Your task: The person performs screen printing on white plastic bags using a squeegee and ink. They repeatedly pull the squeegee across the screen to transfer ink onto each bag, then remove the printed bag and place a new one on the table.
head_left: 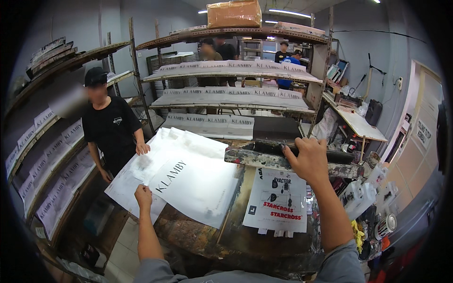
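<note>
The printed sheet [200, 193] lies on the desk [184, 233] just left of centre, dark lettering running aslant across its bright white face. The left hand [144, 196] is at its left edge, fingers bunched close; from where I stand it looks like a pinch on the edge, though I can't tell whether paper is truly caught between them. The right hand [308, 158] is surer: its thumb lies over the near side of a dark, paint-crusted frame [262, 160], the other fingers hooked over the top, clasping it near its right part.

I'd judge the step in hand to be handling the sheet while the frame is kept in check. The next move would seem to call for a firm hold on that frame and a gentle one on the paper, so the print neither creases nor smears.

Nearer the person, below the frame, a white sheet with black and red print [276, 203] lies on the desk. Across the left corner a co-worker in a black shirt [112, 123] rests a hand [143, 149] on the pale paper. Beyond, rack shelves [231, 104] carry rows of similarly lettered sheets, and paint cans [386, 225] crowd the right side.
</note>
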The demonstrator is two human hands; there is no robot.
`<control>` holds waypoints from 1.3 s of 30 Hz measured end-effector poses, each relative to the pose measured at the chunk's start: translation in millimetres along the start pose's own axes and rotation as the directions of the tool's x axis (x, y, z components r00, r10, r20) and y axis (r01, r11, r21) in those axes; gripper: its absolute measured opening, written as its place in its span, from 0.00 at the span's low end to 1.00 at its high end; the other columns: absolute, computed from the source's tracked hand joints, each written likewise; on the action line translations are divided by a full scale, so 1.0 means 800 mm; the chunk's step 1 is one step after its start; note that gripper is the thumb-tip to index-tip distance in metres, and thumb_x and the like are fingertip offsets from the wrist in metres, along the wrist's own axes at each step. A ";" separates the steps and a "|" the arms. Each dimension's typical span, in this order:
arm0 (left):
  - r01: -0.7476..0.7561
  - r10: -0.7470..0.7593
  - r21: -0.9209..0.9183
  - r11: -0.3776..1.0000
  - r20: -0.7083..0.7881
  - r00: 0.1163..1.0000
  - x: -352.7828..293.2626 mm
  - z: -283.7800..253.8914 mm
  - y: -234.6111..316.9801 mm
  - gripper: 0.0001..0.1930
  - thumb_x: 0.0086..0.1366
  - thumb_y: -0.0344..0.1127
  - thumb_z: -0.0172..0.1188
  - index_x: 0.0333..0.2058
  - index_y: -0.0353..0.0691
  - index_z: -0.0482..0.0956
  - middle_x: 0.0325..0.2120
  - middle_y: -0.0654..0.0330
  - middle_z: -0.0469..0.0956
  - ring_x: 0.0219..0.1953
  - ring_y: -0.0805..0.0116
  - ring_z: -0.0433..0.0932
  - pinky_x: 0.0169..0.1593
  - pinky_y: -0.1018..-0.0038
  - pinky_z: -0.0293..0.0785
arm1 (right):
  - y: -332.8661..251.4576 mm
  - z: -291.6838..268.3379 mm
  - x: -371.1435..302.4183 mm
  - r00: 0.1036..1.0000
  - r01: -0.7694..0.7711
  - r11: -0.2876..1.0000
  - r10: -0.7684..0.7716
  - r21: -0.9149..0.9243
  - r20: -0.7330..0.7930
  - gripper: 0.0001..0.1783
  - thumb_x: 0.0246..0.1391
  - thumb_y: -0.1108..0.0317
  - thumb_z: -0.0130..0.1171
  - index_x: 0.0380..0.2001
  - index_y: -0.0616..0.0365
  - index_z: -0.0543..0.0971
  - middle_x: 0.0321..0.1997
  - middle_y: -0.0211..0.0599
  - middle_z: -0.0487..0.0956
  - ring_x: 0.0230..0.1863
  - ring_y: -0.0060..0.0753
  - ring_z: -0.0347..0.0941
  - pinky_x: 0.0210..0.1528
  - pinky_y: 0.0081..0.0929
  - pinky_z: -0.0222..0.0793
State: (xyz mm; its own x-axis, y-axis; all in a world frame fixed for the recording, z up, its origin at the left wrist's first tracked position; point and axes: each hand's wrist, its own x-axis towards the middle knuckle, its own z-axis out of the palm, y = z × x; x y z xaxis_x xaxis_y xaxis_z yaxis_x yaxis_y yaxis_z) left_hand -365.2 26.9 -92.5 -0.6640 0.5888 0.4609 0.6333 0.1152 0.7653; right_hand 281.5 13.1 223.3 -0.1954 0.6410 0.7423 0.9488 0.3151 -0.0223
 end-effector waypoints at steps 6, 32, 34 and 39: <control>0.130 -0.085 0.373 0.919 -0.135 0.987 0.073 -0.018 -0.051 0.09 0.71 0.30 0.64 0.42 0.29 0.83 0.38 0.43 0.87 0.41 0.44 0.87 0.47 0.54 0.84 | -0.001 0.000 -0.012 1.000 0.013 1.000 -0.013 -0.011 0.002 0.27 0.65 0.44 0.64 0.29 0.60 0.83 0.30 0.44 0.82 0.39 0.48 0.78 0.54 0.48 0.61; -0.609 0.725 -0.404 0.682 0.479 0.495 -0.315 0.121 0.251 0.13 0.67 0.39 0.74 0.47 0.41 0.88 0.44 0.54 0.87 0.51 0.50 0.85 0.56 0.57 0.83 | 0.010 -0.002 0.047 0.999 -0.024 0.999 0.025 -0.024 0.033 0.25 0.66 0.48 0.65 0.26 0.59 0.80 0.31 0.45 0.82 0.39 0.51 0.79 0.52 0.48 0.63; -0.643 0.720 -0.341 0.685 0.454 0.526 -0.255 0.137 0.244 0.16 0.68 0.39 0.73 0.52 0.40 0.87 0.49 0.53 0.87 0.55 0.49 0.84 0.60 0.57 0.82 | 0.014 -0.003 0.060 0.999 -0.031 0.999 0.031 0.013 0.030 0.26 0.66 0.48 0.64 0.25 0.60 0.79 0.30 0.46 0.82 0.38 0.51 0.78 0.52 0.49 0.63; -0.844 0.578 -0.170 0.509 0.794 0.189 -0.143 0.183 0.235 0.31 0.81 0.58 0.52 0.70 0.43 0.76 0.76 0.53 0.68 0.81 0.44 0.57 0.81 0.38 0.47 | 0.022 -0.003 0.074 0.998 -0.044 0.998 0.041 0.049 0.047 0.24 0.65 0.50 0.64 0.29 0.65 0.81 0.31 0.50 0.81 0.38 0.54 0.75 0.50 0.47 0.61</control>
State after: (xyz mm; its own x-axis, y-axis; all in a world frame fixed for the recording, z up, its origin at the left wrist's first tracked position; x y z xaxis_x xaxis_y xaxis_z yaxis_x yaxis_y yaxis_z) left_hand -112.0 98.4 -66.8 0.5562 0.8129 0.1730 0.8152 -0.5741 0.0769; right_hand 287.5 55.4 268.5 -0.1675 0.6858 0.7083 0.9430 0.3210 -0.0878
